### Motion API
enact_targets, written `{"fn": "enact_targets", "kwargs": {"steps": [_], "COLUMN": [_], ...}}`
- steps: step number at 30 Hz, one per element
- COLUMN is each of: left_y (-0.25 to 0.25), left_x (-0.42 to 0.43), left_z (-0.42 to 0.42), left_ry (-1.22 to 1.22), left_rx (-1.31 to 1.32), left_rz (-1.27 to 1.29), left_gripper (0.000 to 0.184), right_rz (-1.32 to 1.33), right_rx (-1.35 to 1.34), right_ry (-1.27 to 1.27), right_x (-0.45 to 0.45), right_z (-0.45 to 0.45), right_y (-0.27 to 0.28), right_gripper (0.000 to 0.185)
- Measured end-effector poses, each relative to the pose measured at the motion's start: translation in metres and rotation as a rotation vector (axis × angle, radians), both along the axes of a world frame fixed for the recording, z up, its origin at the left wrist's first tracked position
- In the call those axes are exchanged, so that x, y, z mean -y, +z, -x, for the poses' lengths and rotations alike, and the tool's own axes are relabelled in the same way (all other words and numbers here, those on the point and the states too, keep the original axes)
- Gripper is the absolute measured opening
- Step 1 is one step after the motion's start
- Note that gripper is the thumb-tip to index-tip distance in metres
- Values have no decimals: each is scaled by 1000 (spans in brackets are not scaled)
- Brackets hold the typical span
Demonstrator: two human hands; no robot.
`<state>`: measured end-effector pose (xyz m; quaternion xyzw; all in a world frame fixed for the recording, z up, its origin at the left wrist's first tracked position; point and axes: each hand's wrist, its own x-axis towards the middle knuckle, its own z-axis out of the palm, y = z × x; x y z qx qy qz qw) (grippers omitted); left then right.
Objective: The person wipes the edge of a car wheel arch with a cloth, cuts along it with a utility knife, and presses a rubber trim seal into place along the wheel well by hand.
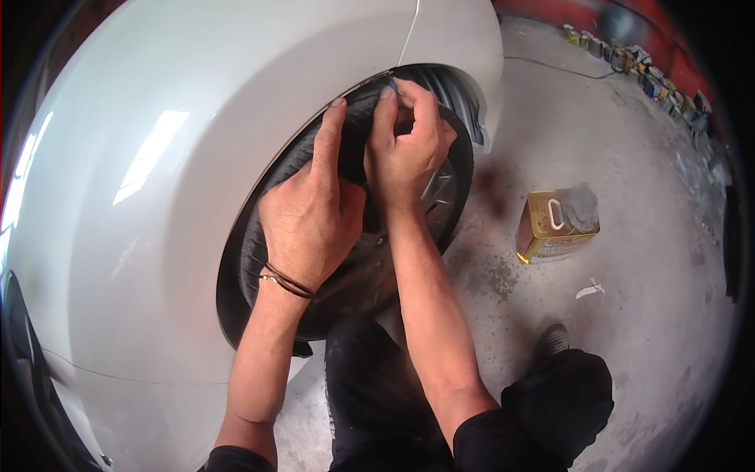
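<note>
White bodywork [185, 149] is curving around a dark wheel arch [228, 297] as a person in dark clothing is working bare-handed at its upper edge. The right hand [410, 149] is pinching a small blue item [392, 83] between thumb and index fingertip, right at the top of the arch, just below a thin seam line [409, 39]. The left hand [303, 224] is reaching across the tyre [253, 244], its index finger pointing straight up and apparently touching the arch lip, lower along the curve from the blue item; its other fingers are curling inward, and whether they are holding anything is impossible to tell.

Careful work here is likely calling for a light pinch close to the lip, with pressure coming from the fingertips rather than the wrist. The left fingertip is probably serving best as a steady guide, feeling along the edge while the right is making small, even movements that are following the curve. Pulling outward or letting a nail drag is risking a mark on the glossy paint. Beyond the arch, on the wheel side, a gold-coloured tin [539, 224] is standing on the concrete floor [653, 228], well apart from both hands.
</note>
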<state>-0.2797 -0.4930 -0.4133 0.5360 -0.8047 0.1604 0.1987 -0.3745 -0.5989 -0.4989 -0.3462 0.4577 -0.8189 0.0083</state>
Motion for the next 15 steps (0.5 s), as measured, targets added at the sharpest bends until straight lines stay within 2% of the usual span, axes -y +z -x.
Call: {"fn": "enact_targets", "kwargs": {"steps": [7, 9, 15], "left_y": [0, 0, -1], "left_x": [-1, 0, 1], "left_z": [-1, 0, 0], "left_ry": [-14, -17, -4], "left_rx": [17, 14, 16], "left_rz": [10, 14, 16], "left_gripper": [96, 96, 96], "right_rz": [-8, -23, 38], "right_rx": [-11, 139, 147], "right_ry": [-53, 36, 97], "right_x": [10, 12, 2], "right_z": [1, 0, 0], "right_y": [2, 3, 5], "right_gripper": [15, 14, 12]}}
